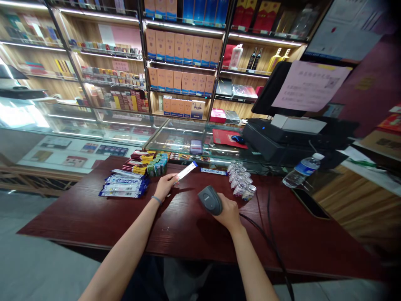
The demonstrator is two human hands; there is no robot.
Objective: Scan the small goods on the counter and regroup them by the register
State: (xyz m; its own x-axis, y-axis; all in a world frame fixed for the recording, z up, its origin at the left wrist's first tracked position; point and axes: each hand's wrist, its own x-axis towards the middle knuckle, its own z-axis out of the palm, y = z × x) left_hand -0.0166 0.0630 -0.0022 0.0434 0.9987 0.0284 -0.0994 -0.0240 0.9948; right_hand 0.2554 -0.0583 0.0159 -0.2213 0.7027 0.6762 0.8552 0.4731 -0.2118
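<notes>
My left hand (166,186) pinches one end of a slim white-and-blue packet (186,173), holding it tilted above the dark red table. A grey barcode scanner (209,200) is gripped in my right hand (228,212), its head turned toward the packet; a black cable (261,230) trails from it to the right. Left of my left hand lies a stack of similar blue-and-white packets (123,184). Behind that stack are red and yellow packs (139,161) and green packs (157,165). One more blue-and-white packet (213,171) lies flat near the table's back edge.
Several small clear-lidded containers (240,180) stand in rows right of centre. Farther right are a water bottle (303,170) and a phone (310,203). A glass counter (175,131) borders the table's back, with a monitor (272,90) and a mouse (238,139) there.
</notes>
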